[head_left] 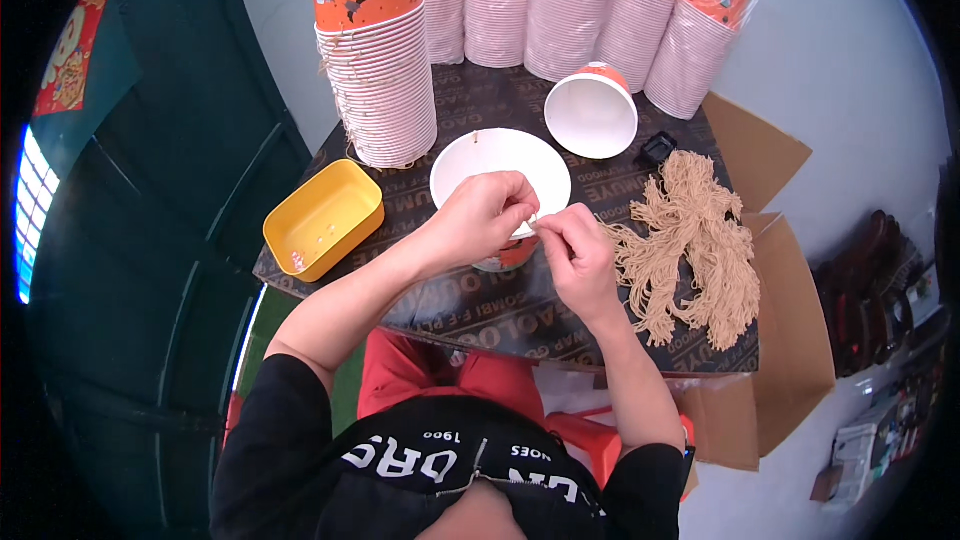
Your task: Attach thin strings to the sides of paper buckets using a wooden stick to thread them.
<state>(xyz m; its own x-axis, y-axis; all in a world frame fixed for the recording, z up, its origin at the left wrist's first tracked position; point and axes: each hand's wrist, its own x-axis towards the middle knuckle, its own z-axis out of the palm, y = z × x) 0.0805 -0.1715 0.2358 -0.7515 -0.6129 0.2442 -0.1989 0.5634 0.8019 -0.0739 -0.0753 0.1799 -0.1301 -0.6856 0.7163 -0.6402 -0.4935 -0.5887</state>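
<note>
1 black printed shirt (pixel 400 505) | left hand (pixel 488 212), right hand (pixel 578 252): both pinching 1 thin pale string (pixel 531 222) at rim of 1 upright white-lined orange paper bucket (pixel 505 152) | 1 tipped bucket (pixel 591 116) behind | 6 bucket stacks (pixel 380 90) rear | 1 yellow plastic box (pixel 325 220) left | 1 tan yarn bundle (pixel 690 250) right

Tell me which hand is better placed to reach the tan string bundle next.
Probably the right hand: it is nearer the tan string bundle, which lies on that side of the table. The left hand is over the upright bowl, farther away.
</note>
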